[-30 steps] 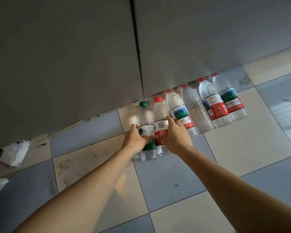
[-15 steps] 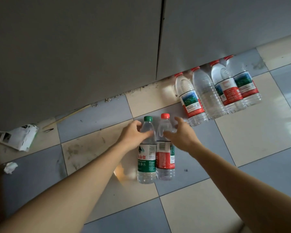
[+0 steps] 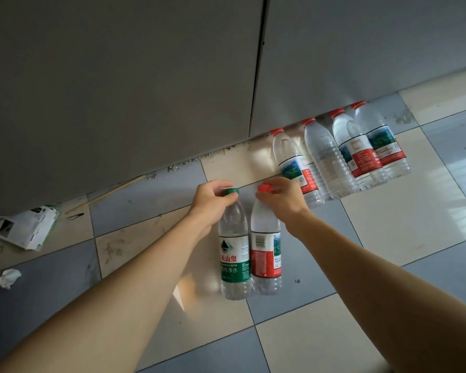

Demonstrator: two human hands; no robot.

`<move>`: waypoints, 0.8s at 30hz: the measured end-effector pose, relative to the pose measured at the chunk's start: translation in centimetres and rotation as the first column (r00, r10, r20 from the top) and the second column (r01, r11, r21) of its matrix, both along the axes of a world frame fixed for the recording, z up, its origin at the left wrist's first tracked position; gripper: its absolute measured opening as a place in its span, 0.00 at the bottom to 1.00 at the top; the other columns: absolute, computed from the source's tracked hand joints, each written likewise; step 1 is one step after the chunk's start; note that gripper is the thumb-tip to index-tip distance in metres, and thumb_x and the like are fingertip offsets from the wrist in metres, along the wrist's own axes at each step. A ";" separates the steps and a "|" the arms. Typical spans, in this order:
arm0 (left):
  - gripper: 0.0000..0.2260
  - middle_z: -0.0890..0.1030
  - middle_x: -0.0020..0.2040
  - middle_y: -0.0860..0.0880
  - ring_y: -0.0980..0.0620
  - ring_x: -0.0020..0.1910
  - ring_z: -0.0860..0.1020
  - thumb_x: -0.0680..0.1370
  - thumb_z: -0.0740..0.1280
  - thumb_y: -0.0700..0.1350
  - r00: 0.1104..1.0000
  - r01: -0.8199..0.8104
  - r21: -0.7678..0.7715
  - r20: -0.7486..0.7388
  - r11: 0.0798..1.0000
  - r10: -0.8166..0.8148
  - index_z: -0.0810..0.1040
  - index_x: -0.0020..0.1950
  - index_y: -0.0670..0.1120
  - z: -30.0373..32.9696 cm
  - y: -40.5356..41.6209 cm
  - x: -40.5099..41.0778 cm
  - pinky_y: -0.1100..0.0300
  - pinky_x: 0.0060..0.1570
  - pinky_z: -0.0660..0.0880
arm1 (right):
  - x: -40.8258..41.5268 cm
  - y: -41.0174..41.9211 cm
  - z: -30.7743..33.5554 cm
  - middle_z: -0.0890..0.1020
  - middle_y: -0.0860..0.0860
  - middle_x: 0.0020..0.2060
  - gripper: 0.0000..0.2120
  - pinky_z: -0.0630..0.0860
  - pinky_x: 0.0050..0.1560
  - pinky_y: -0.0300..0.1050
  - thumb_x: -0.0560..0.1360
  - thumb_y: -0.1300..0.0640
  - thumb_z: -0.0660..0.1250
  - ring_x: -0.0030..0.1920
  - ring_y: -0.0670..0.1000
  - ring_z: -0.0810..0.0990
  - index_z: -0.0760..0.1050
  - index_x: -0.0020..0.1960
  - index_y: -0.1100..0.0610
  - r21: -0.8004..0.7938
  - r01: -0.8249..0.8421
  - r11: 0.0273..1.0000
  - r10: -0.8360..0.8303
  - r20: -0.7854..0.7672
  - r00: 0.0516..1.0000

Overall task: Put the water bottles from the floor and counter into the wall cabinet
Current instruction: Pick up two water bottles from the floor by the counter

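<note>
Grey cabinet doors [image 3: 119, 90] filled the upper view above a checkered tile floor [image 3: 388, 224]. Four red-capped water bottles [image 3: 342, 154] stood in a row at the cabinet's foot. Nearer the person, a green-labelled bottle [image 3: 233, 254] and a red-labelled bottle [image 3: 265, 251] hung side by side, touching, their bases apparently clear of the tiles. The left hand [image 3: 213, 203] curled its fingers round the green cap [image 3: 230, 191], pinching it from above. The right hand [image 3: 283, 197] likewise pinched the red cap [image 3: 264, 188] with bent fingers. A torn carton [image 3: 27, 227] and a crumpled paper scrap [image 3: 8, 277] lay far left
</note>
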State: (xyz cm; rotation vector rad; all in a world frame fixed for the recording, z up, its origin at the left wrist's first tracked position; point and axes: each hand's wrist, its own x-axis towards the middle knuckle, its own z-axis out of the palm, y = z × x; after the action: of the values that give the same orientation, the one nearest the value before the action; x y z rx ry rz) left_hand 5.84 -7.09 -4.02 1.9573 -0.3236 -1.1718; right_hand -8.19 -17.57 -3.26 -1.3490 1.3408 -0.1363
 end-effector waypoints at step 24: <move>0.21 0.77 0.57 0.52 0.50 0.59 0.78 0.71 0.77 0.44 0.746 0.453 -0.294 0.642 0.842 -0.178 0.80 0.64 0.45 9.5 6.1 -0.6 0.58 0.61 0.76 | -3.9 4.0 8.0 0.77 0.43 0.56 0.26 0.77 0.59 0.47 0.70 0.55 0.79 0.57 0.49 0.77 0.76 0.66 0.51 -0.608 -0.292 0.738 0.428 0.087 0.900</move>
State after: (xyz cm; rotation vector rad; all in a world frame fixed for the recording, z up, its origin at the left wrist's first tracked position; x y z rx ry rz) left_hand 5.27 -1.03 5.51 1.8466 -1.2048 -0.5582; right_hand -12.12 -13.59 4.76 -2.0307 0.8375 -0.4491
